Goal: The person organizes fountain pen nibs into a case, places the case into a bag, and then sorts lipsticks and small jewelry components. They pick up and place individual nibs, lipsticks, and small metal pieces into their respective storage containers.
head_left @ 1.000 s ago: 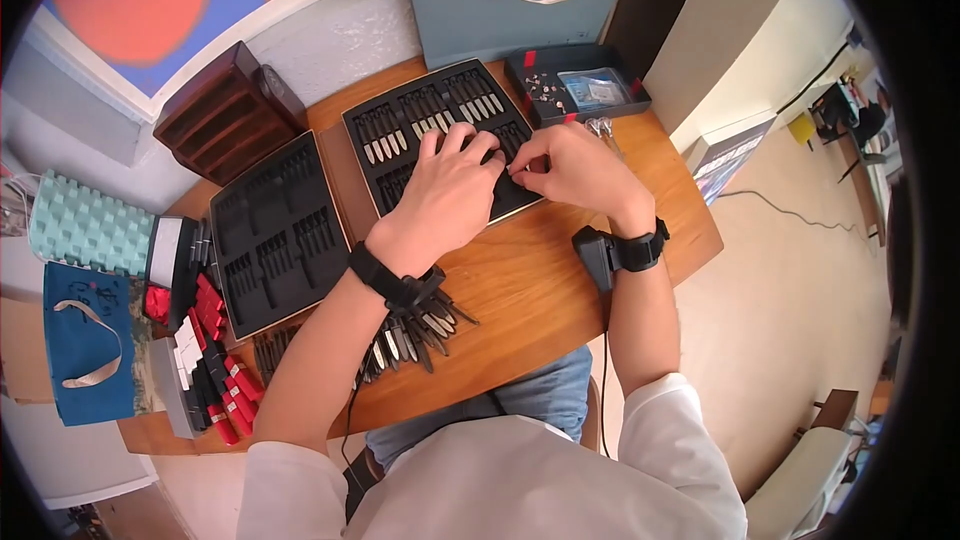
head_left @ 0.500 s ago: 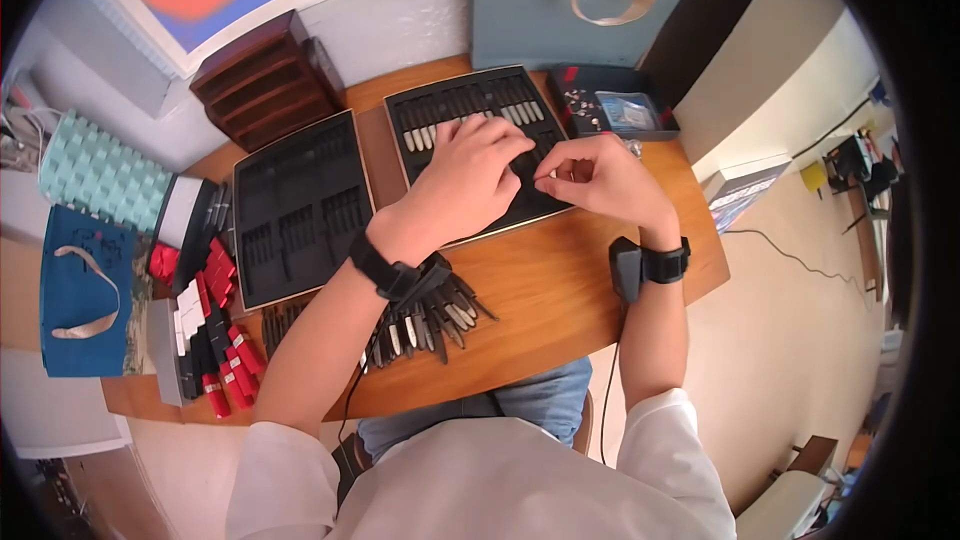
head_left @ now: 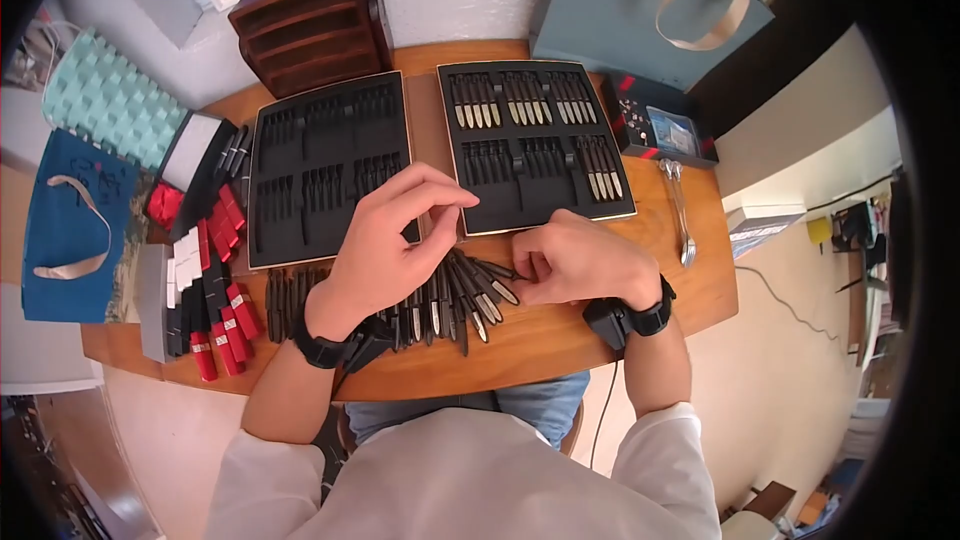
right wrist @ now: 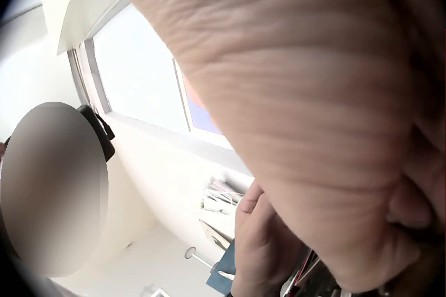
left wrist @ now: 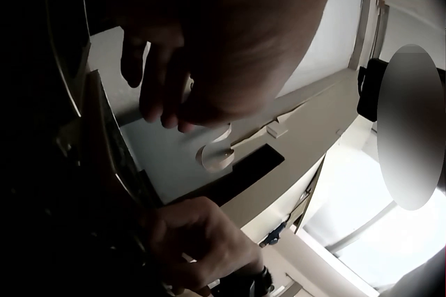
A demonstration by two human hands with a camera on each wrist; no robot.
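Observation:
Slim dark pen-like sticks with pale tips lie in a loose pile at the table's front edge. My right hand pinches the end of one dark stick at the pile's right side; its fingertips are partly hidden. Above the pile hovers my left hand, fingers loosely bent, nothing between them. Behind is a black slotted tray with sticks standing in several compartments, pale tips towards me at the back row and lower right. A second black tray holds dark slots or sticks, hard to tell apart. The left wrist view shows both hands, dark.
Red, black and white small boxes lie at the left, beside a blue bag. A wooden rack stands behind the left tray. At the right are a small black box, metal spoons and a grey-blue bag.
Both hands have come back from the right tray towards me, the left hand also leftwards. The right hand now touches the pile. Sticks in the tray's lower right compartment have come into sight.

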